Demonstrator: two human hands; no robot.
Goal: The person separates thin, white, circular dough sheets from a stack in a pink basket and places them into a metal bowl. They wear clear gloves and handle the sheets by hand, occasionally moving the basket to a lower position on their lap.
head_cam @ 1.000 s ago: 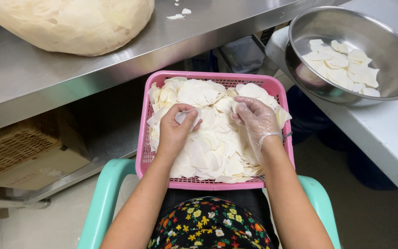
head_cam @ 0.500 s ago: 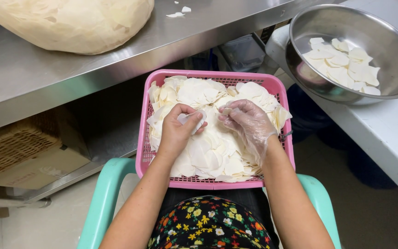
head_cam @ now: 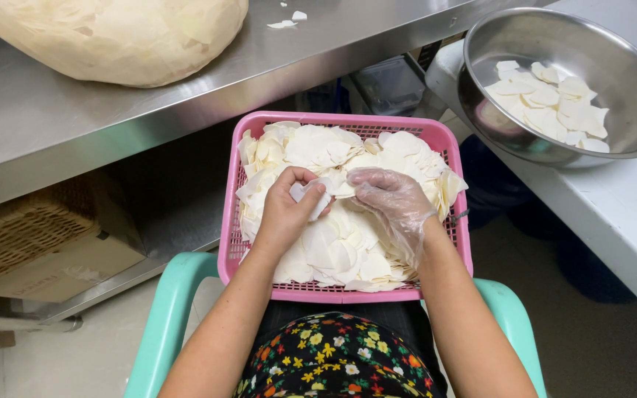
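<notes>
thin pale round dough wrappers (head_cam: 348, 243) filled the pink plastic basket (head_cam: 447, 147) on the lap; the bare left hand (head_cam: 285, 214) and gloved right hand (head_cam: 392, 203) pinched one wrapper between them. few lay in the steel bowl (head_cam: 628, 74); most remained.

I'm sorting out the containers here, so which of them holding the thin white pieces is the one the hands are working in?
The pink plastic basket on the lap; both hands meet over its heap. The steel bowl sits apart on the counter.
</notes>
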